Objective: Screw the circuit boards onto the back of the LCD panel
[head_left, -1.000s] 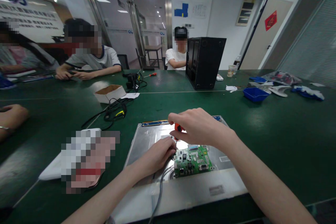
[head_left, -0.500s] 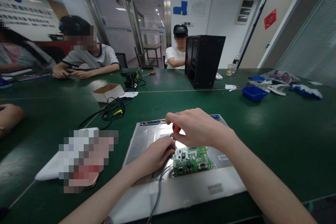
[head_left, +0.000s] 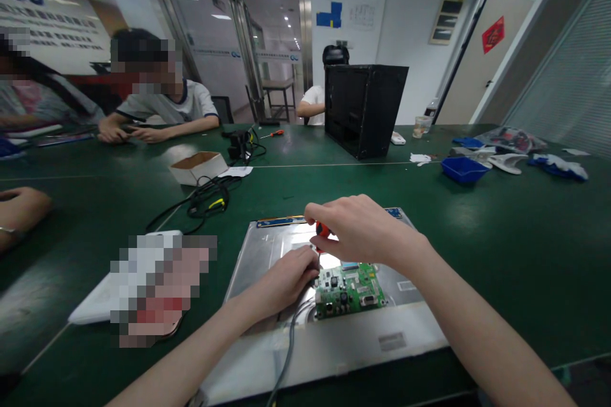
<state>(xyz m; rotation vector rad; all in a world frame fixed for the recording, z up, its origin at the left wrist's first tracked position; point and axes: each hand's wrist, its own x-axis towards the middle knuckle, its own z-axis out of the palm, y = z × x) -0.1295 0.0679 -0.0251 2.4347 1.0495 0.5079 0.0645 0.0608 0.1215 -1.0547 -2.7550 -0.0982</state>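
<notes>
My right hand (head_left: 365,229) grips the red-and-black handle of a screwdriver (head_left: 323,229), held upright over the top left corner of a green circuit board (head_left: 351,290). Right by the screwdriver's lower end, my left hand (head_left: 293,272) has its fingertips pinched together at that corner; what they hold, if anything, is hidden. The board lies on the metal back of a flat display panel (head_left: 255,254). A grey cable (head_left: 289,356) runs from beside the board over the panel's near edge.
Left of the panel lie a white object and a pink one, both blurred out, with black cables (head_left: 210,194) and an open cardboard box (head_left: 198,168) beyond. Across the green table stand a black computer case (head_left: 367,111) and a blue tray (head_left: 462,170). Co-workers sit around.
The black case across the table has turned, and the person behind it is more hidden. My hands and the screwdriver keep nearly the same place at the board's corner.
</notes>
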